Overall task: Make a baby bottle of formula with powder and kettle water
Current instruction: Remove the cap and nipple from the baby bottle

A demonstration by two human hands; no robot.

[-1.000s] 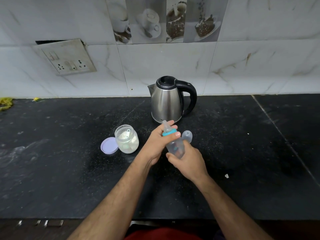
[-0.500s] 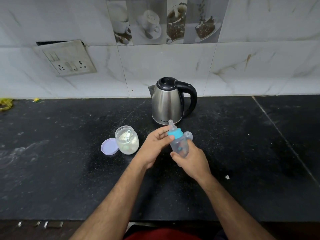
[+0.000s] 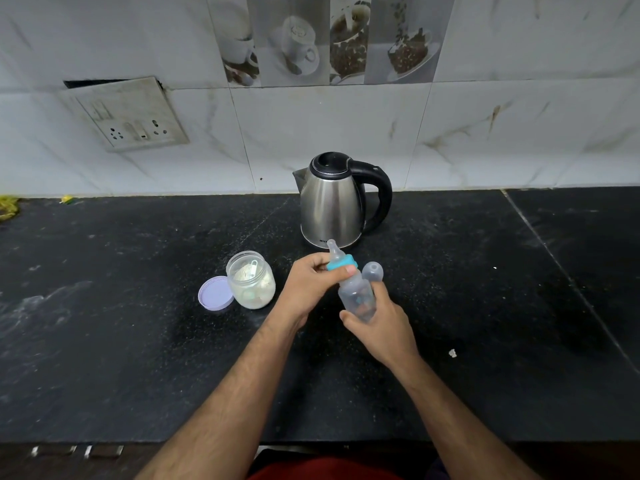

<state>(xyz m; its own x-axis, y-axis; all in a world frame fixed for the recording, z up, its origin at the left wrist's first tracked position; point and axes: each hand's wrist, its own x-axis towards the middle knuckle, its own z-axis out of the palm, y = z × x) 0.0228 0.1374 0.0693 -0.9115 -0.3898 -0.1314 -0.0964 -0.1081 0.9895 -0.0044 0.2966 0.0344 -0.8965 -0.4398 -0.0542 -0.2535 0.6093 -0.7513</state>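
Note:
A clear baby bottle with a teal collar and teat is held tilted above the black counter. My right hand grips its body from below. My left hand pinches the teal collar with thumb and fingers. The bottle's clear cap lies on the counter just behind my right hand. A steel kettle with a black handle stands behind, lid closed. An open glass jar of white powder, with a scoop inside, sits to the left beside its lilac lid.
The black counter ends at a tiled wall behind. A switch and socket plate hangs on the wall at the left. A white crumb lies to the right. Yellow scraps sit at the far left edge.
My left hand slid off the teat, which it covered before, down to the teal collar. The bottle stays tilted in my right hand, its teat now exposed.

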